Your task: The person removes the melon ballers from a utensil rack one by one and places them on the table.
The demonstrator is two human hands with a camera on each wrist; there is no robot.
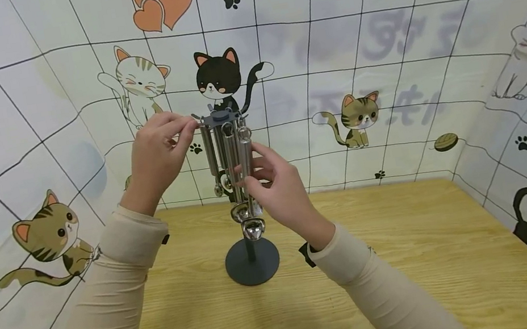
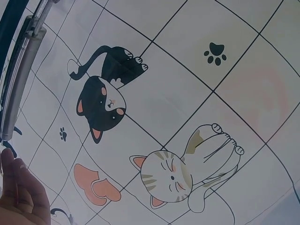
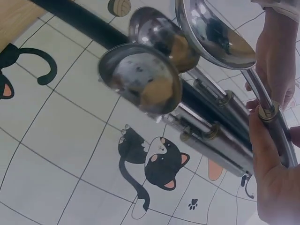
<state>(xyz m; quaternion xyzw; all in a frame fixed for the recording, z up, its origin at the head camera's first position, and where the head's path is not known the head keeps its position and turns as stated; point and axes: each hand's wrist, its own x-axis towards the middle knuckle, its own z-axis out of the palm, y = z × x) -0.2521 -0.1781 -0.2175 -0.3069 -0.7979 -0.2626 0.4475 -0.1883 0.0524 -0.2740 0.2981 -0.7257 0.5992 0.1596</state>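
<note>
A wooden table [image 1: 389, 271] carries the dark utensil stand [image 1: 250, 250], its broad foot [image 1: 244, 272] presumably for balance. At the stand's upper left, the left hand [image 1: 158, 152] pinches its top [image 1: 221, 116], likely steadying it; on the stand's right, the right hand [image 1: 280, 190] grips a ladle [image 3: 218, 40] by its handle [image 3: 279, 138], perhaps guiding it.

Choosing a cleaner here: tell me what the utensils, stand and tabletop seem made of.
Utensils: likely stainless steel; mirror-like reflections on bowls, duller handles.
Stand: matte dark grey, perhaps coated metal or plastic; unclear.
Tabletop: wood or wood-look laminate, by its grain; slightly glossy, since it catches a bright spot.
</note>
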